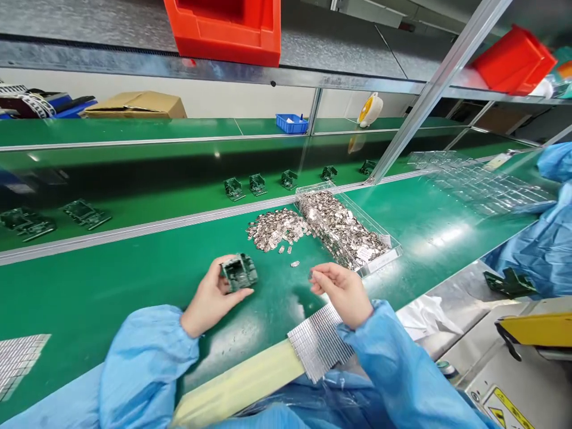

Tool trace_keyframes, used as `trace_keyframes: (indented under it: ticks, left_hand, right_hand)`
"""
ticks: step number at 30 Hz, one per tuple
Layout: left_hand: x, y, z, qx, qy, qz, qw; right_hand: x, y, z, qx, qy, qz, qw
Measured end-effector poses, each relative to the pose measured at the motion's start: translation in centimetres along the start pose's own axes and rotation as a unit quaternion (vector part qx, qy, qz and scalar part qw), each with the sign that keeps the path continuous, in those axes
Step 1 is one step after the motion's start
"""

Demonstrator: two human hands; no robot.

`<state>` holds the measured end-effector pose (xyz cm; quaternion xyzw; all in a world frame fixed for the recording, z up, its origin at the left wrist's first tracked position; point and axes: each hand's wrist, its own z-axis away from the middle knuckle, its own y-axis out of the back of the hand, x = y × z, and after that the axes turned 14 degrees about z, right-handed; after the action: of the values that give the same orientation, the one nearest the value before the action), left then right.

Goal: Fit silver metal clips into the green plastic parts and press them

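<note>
My left hand [214, 297] grips a dark green plastic housing [241, 273] with an open cavity, held up above the green work surface. To its right, my right hand [339, 292] is closed in a pinch; a tiny dark bit shows at the fingertips, too small to name. Beyond the hands, a pile of small silvery metal pieces [274, 229] lies beside a clear plastic tray [379, 262] heaped with the same pieces. One loose metal piece [295, 263] lies between the hands. A sheet of silvery strips in rows [319, 342] lies under my right forearm, next to a pale yellow strip [241, 384].
Several green housings [258, 184] stand along the strip beyond the metal rail [134, 229]. Clear trays [482, 179] lie at the right, near another person's blue sleeve [552, 232]. Red bins [227, 36] sit on the overhead shelf. An upright post [429, 101] rises behind the tray.
</note>
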<state>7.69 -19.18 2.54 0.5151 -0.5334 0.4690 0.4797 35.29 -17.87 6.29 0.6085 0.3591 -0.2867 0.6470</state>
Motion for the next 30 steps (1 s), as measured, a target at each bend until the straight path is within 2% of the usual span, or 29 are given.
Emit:
trace_keyframes:
  ticks: [2, 4, 6, 8, 14, 26, 30]
  left_hand:
    - [0.7, -3.7, 0.6, -0.045, 0.038, 0.095, 0.994]
    - [1.3, -7.0, 1.1, -0.088, 0.066, 0.167, 0.980]
    - [1.6, -9.3, 1.6, -0.101, 0.071, 0.212, 0.970]
    - [1.5, -10.4, 2.0, -0.095, 0.058, 0.227, 0.967]
    - [1.1, -10.4, 2.9, -0.087, 0.036, 0.242, 0.966]
    - [0.2, -10.0, 4.2, -0.161, 0.037, 0.234, 0.958]
    - [0.0, -9.8, 4.2, -0.157, 0.020, 0.199, 0.967]
  right_hand:
    - [-0.7, 0.0, 2.4, 0.008, -0.033, -0.108, 0.994]
    - [-1.0, -0.4, 4.7, 0.060, -0.049, -0.150, 0.986]
    - [-0.9, -1.3, 6.5, 0.141, -0.047, -0.149, 0.978]
    - [-0.6, -2.6, 7.7, 0.202, -0.047, -0.150, 0.967]
    - [-0.5, -5.3, 8.1, 0.231, -0.054, -0.188, 0.953]
    - [-1.3, -6.3, 7.9, 0.263, -0.003, -0.077, 0.962]
    - [-1.5, -6.3, 8.0, 0.265, -0.007, -0.068, 0.962]
